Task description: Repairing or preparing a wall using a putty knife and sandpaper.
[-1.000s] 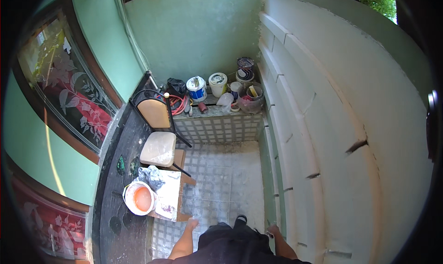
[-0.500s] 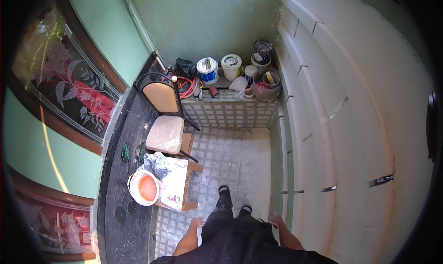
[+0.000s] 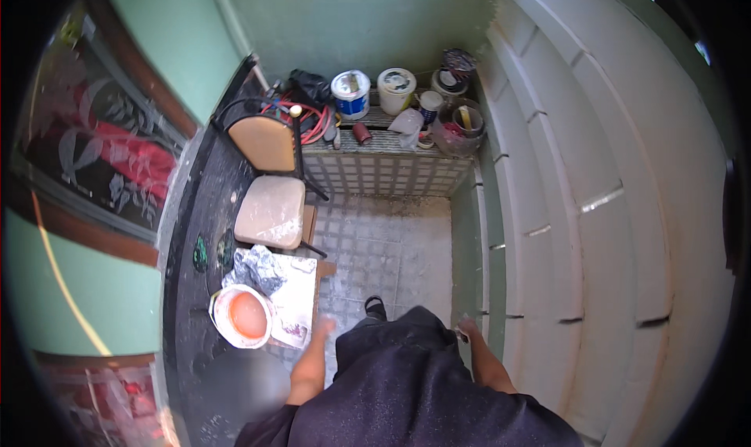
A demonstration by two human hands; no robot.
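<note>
My left hand (image 3: 323,326) hangs beside the right edge of a low small table (image 3: 301,298); its fingers are smeared by motion. My right hand (image 3: 468,327) is near the panelled wall on the right. Its fingers look curled, with something small and dark at them that I cannot make out. On the table's left side stands a white bucket (image 3: 220,315) holding an orange-pink liquid (image 3: 248,315). A crumpled grey plastic bag (image 3: 256,268) lies behind the bucket, on the table's far part.
Beyond the table stands a chair (image 3: 271,211) with a pale, stained seat. A ledge (image 3: 368,143) at the far end carries paint buckets (image 3: 397,91), a red hose (image 3: 319,125) and bags. A black bench-like surface (image 3: 188,290) runs along the left; white panels (image 3: 563,212) line the right.
Both hands have moved forward, and my body leans further into view. One sandalled foot now shows where two did. The bucket, bag and chair have stayed in their places.
</note>
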